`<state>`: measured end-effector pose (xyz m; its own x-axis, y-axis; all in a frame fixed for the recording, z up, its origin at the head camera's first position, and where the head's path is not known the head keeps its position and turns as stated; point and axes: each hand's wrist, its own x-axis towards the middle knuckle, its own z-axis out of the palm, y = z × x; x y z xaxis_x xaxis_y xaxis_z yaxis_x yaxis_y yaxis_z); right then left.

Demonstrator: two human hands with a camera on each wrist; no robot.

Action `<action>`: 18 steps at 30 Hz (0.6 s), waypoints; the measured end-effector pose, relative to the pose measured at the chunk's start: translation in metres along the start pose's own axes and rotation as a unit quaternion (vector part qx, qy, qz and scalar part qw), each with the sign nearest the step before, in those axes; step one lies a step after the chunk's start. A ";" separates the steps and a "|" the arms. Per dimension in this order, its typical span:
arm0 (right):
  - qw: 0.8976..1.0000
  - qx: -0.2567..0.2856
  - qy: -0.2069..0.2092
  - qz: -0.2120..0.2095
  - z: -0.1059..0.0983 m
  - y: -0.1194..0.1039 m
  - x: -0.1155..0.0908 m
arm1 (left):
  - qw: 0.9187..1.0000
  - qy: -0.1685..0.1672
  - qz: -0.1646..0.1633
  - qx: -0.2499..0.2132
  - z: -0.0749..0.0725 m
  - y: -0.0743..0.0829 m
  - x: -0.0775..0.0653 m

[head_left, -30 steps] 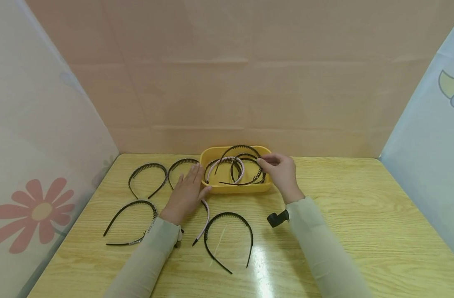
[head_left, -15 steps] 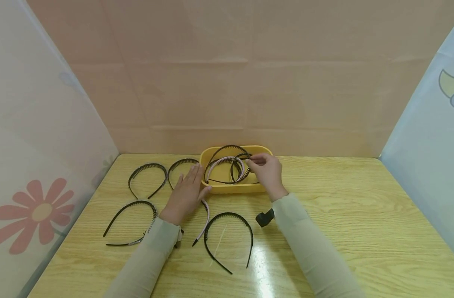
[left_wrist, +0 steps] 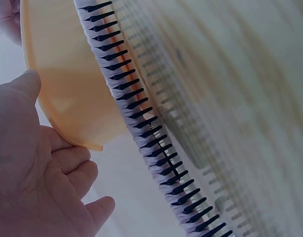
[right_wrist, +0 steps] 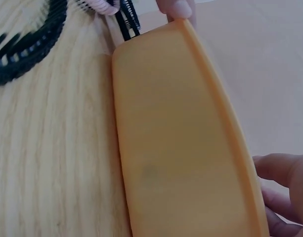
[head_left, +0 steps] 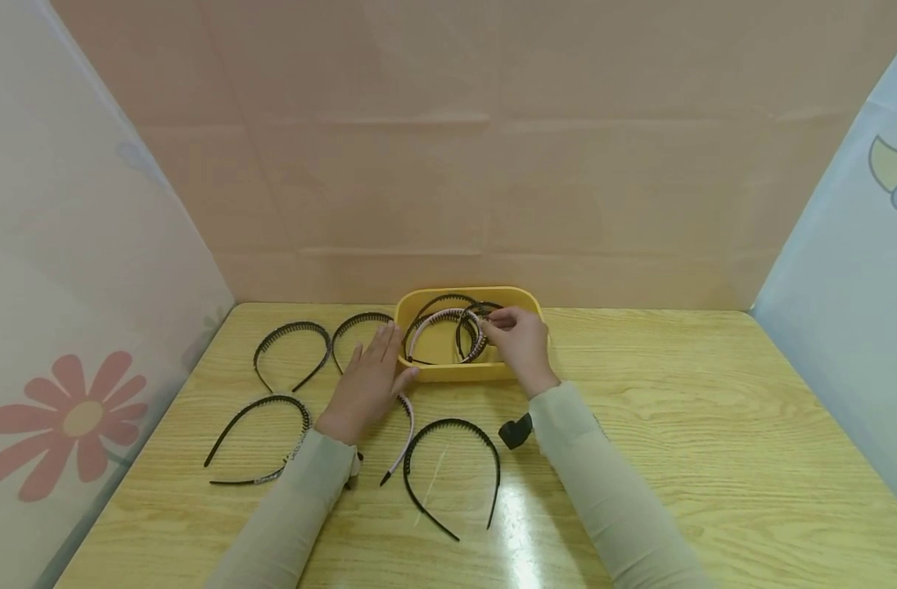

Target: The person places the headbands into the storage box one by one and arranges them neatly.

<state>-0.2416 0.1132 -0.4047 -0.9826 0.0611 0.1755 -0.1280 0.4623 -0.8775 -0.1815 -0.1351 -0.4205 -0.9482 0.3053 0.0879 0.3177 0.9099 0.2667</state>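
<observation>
A yellow plastic basket stands at the back of the table with several toothed headbands inside, mostly black, one pink. My left hand rests against the basket's left end, fingers extended along the wall, thumb at the front rim. In the left wrist view the thumb and fingers touch the basket's edge. Reaching over the right side, my right hand pinches a black headband inside the basket. The basket's wall hides that pinch in the right wrist view, where only some fingers show.
Black headbands lie on the table: one at the back left, one partly behind my left hand, one patterned at front left, one in front. A pink headband lies partly under my left hand. A wall rises behind the basket.
My right hand has moved left inside the basket, bringing the black headband leftward and lower onto the other headbands. My left hand has stayed at the basket's left end.
</observation>
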 end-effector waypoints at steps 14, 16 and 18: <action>0.999 -0.006 -0.031 -0.031 0.002 0.003 0.002 | 1.000 0.008 0.002 -0.003 -0.001 -0.001 0.002; 0.999 -0.007 -0.036 -0.041 0.001 0.003 0.001 | 1.000 0.009 0.002 -0.001 -0.001 -0.001 0.002; 0.998 -0.009 -0.040 -0.054 -0.001 0.004 -0.001 | 1.000 0.009 0.003 -0.003 -0.001 -0.001 0.002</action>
<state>-0.2415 0.1155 -0.4081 -0.9707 -0.0614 0.2323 -0.2329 0.4775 -0.8472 -0.1834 -0.1357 -0.4201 -0.9462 0.3053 0.1076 0.3234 0.9066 0.2711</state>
